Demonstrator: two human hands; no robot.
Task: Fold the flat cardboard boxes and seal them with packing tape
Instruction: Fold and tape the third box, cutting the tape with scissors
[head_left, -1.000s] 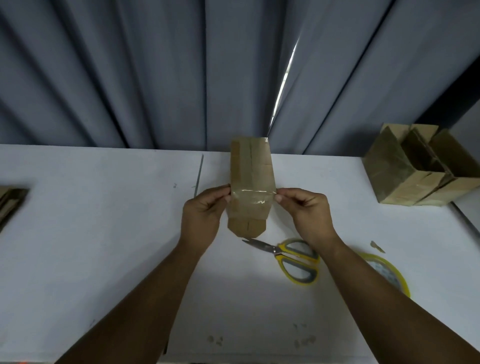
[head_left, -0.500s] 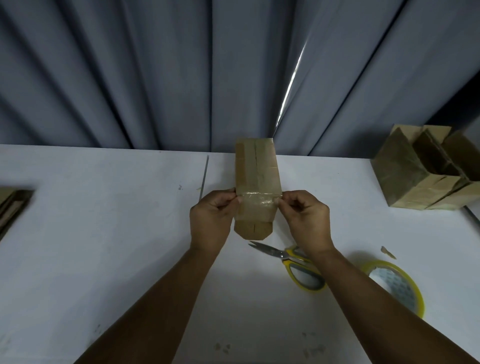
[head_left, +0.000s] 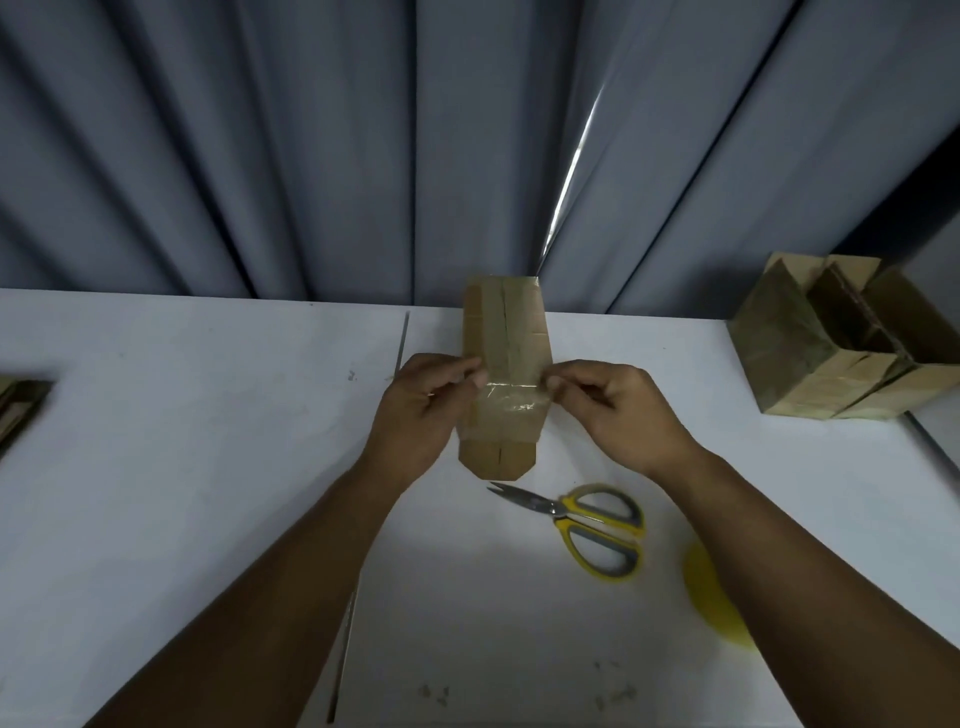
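The left hand (head_left: 421, 415) pinches one end of the clear tape strip (head_left: 511, 408) at the edge of the small cardboard box (head_left: 504, 332), which is mid-way along the white table (head_left: 208, 467), between both hands. The right hand (head_left: 618, 415) pinches the other end. The box looks light and thin-walled, so I would hold it by the side edges. The tape seems limp and sticky.

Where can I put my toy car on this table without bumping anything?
Biggest bare patch: the table between the flat cardboard at the left edge and the left hand. Also the near strip below the scissors. Crowded on the right: scissors, tape roll, folded boxes.
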